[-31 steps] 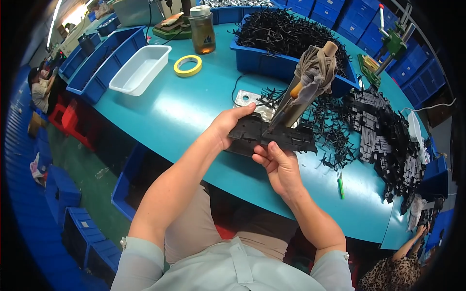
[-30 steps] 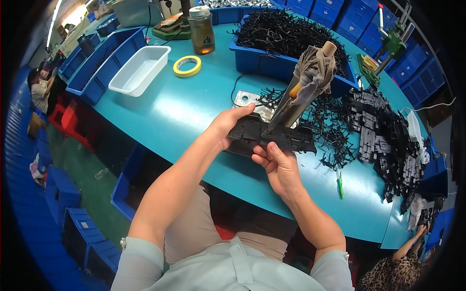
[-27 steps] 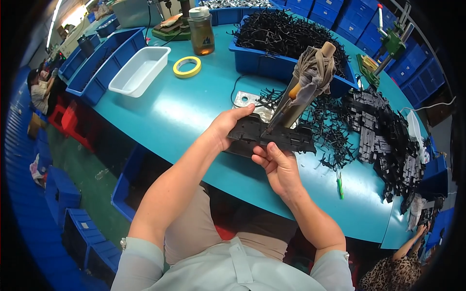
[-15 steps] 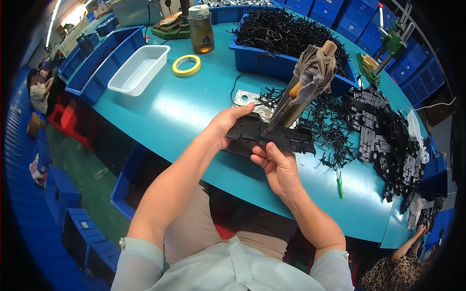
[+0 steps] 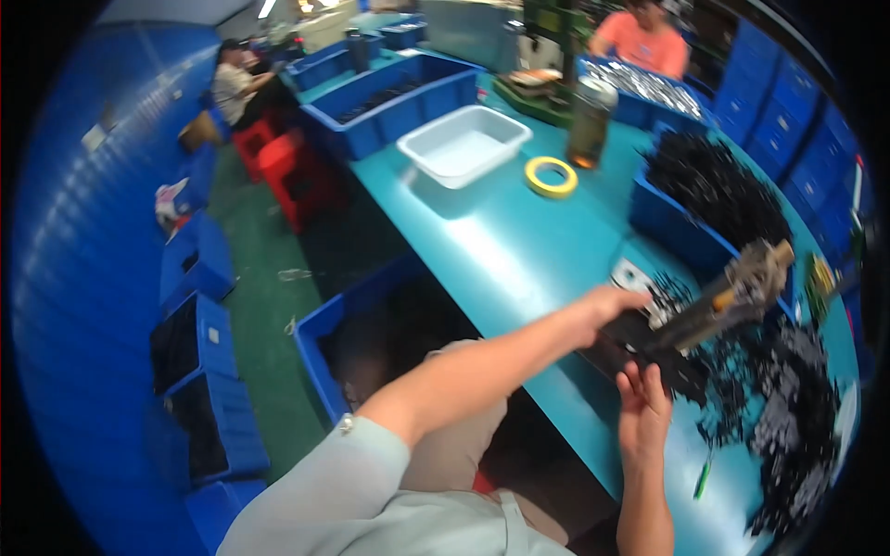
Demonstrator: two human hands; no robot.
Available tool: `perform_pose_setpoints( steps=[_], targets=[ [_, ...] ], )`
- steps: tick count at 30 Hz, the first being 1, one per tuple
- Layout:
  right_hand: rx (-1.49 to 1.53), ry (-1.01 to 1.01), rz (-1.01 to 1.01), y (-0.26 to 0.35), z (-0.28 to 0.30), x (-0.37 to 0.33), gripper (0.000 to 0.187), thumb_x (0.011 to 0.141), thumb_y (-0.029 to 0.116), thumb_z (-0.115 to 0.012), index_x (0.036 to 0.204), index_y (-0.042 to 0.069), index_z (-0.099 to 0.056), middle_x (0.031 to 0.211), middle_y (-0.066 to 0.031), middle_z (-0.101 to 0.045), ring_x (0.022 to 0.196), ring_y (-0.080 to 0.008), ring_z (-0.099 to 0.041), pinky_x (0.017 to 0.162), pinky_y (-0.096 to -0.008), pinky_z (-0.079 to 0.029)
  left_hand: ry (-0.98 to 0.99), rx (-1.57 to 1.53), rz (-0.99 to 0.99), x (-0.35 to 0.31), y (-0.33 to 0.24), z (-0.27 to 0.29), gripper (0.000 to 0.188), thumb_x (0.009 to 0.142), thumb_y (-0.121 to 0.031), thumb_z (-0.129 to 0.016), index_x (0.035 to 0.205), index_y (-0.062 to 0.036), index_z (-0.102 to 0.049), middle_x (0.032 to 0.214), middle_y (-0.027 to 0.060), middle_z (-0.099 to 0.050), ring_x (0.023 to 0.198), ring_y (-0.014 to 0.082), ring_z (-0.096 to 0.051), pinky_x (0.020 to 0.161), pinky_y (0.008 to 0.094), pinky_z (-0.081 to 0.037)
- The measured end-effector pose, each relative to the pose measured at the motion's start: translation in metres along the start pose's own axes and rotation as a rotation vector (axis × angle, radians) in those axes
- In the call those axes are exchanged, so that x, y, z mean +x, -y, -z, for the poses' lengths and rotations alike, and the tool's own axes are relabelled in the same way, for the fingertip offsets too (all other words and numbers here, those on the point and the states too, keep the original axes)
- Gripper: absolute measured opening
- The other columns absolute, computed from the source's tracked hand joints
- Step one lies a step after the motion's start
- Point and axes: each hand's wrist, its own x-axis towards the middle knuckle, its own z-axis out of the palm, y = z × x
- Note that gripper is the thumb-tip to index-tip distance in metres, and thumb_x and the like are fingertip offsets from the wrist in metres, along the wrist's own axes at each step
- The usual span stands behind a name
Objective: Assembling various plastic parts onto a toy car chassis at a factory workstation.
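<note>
Smeared by motion, a long dark plastic part (image 5: 681,372) lies under a slanted tool (image 5: 705,320) with a cloth-wrapped upper end. The tool's lower end reaches down to the part; whether they touch is unclear. My left hand (image 5: 601,313) grips the part's left end, thumb on top. At its near edge, my right hand (image 5: 644,417) has its fingertips up against the part, palm turned upward. Just beyond is a light metal plate (image 5: 630,275) with a hole. Many thin black plastic pieces (image 5: 728,389) lie scattered to the right.
A blue bin (image 5: 681,236) heaped with black strips stands behind the tool. Further left are yellow tape (image 5: 551,177), a white tray (image 5: 464,148) and a bottle (image 5: 591,125). A green pen-like tool (image 5: 703,480) lies near black parts (image 5: 797,417). A person (image 5: 644,42) sits across the table.
The view has swung left, so the table and my hands appear further right. More of the left-side floor and a person across the table show. Both hands stay at the dark part.
</note>
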Motion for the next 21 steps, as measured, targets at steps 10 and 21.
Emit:
perform_pose_setpoints(
  steps=[10, 21],
  targets=[
    [-0.008, 0.056, -0.001, -0.004, 0.001, 0.003, 0.015, 0.090, 0.017, -0.061, 0.095, 0.003, -0.062, 0.095, -0.0095, -0.066, 0.088, -0.0163, -0.065, 0.074, -0.0274, -0.057, -0.066, 0.041, 0.038, -0.009, -0.008, 0.000, 0.037, 0.087, -0.032, -0.062, 0.106, -0.0004, -0.060, 0.102, 0.0163, -0.063, 0.092, 0.0295, -0.059, 0.078, 0.0457, -0.048],
    [-0.011, 0.064, 0.007, -0.004, -0.002, 0.002, 0.014, 0.089, 0.017, -0.061, 0.094, 0.003, -0.062, 0.093, -0.0088, -0.066, 0.088, -0.0164, -0.065, 0.074, -0.0282, -0.058, -0.095, 0.066, -0.015, -0.012, -0.006, 0.001, 0.032, 0.085, -0.033, -0.063, 0.098, -0.0038, -0.060, 0.090, 0.0145, -0.064, 0.081, 0.0300, -0.060, 0.066, 0.0508, -0.048]
  ],
)
